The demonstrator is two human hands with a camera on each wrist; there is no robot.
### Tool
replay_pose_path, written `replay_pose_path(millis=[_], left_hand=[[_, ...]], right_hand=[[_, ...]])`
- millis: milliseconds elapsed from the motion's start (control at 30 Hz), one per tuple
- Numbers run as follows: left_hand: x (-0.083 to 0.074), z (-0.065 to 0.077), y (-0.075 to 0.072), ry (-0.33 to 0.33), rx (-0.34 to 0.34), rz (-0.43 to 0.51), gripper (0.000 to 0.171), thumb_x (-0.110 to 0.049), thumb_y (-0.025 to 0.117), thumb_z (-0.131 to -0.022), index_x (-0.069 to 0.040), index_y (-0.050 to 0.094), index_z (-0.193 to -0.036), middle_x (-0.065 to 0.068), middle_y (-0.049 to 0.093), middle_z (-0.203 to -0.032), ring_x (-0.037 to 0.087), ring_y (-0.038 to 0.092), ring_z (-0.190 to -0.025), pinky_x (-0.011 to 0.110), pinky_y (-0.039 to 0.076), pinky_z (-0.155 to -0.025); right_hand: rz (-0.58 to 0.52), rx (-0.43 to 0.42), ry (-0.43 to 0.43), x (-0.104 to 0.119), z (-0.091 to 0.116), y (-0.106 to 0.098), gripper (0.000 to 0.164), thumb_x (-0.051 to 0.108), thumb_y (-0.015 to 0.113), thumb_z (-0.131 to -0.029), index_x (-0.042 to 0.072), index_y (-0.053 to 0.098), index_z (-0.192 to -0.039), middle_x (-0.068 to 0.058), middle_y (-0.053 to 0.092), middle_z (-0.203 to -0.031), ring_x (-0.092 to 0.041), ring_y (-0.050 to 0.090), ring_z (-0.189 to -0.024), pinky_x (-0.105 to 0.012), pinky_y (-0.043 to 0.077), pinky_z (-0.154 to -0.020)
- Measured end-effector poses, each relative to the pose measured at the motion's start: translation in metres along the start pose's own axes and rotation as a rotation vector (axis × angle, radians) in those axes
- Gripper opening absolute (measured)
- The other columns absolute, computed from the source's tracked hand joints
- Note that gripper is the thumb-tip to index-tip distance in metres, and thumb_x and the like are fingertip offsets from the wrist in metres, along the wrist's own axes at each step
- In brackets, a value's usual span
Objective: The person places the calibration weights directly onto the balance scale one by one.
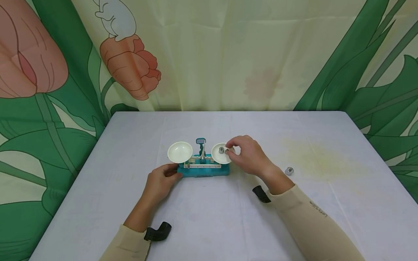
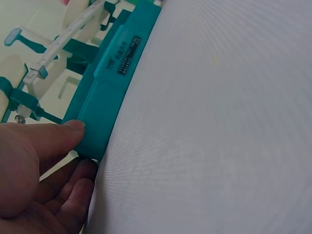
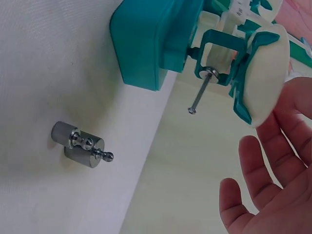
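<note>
A teal balance scale [image 1: 204,171] with two white pans stands near the middle of the table. At its left end my left hand [image 1: 160,183] holds the base; in the left wrist view the thumb [image 2: 74,127] lies on top and the other fingers curl by the end. The left pan [image 1: 180,152] bears nothing. One metal weight [image 1: 221,149] stands upright in the right pan [image 1: 216,156]. Over that pan's right side, my right hand [image 1: 247,155] pinches a second small weight [image 1: 226,150] between thumb and forefinger, mostly hidden by the fingertips.
Two knobbed metal weights [image 3: 84,146] lie on the white tablecloth [image 1: 196,217], right of the scale. A screw [image 3: 199,95] sticks out from the scale's right end below the pan. Behind the table hangs a patterned curtain [image 1: 228,54].
</note>
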State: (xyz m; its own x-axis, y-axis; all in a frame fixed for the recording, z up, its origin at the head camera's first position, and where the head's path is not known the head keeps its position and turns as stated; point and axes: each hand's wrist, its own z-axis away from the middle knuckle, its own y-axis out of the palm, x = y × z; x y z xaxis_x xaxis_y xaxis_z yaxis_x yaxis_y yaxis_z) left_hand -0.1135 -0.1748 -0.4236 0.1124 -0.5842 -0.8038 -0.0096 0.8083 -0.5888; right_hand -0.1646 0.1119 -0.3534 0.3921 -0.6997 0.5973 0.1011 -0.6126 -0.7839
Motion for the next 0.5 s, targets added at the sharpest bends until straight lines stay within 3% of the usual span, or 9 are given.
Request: replay_pose_path(millis=[500], left_hand=[[0.001, 0.000, -0.001, 0.007, 0.001, -0.010, 0.043, -0.017, 0.073, -0.091, 0.000, 0.064, -0.130, 0.016, 0.069, -0.121, 0.031, 0.066, -0.111, 0.046, 0.053, -0.095]], right_hand=[[-0.056, -0.095, 0.058, -0.025, 0.017, -0.011, 0.019, 0.011, 0.063, -0.096, 0.001, 0.068, -0.110, -0.008, 0.068, -0.101, -0.026, 0.061, -0.098, -0.045, 0.049, -0.087]])
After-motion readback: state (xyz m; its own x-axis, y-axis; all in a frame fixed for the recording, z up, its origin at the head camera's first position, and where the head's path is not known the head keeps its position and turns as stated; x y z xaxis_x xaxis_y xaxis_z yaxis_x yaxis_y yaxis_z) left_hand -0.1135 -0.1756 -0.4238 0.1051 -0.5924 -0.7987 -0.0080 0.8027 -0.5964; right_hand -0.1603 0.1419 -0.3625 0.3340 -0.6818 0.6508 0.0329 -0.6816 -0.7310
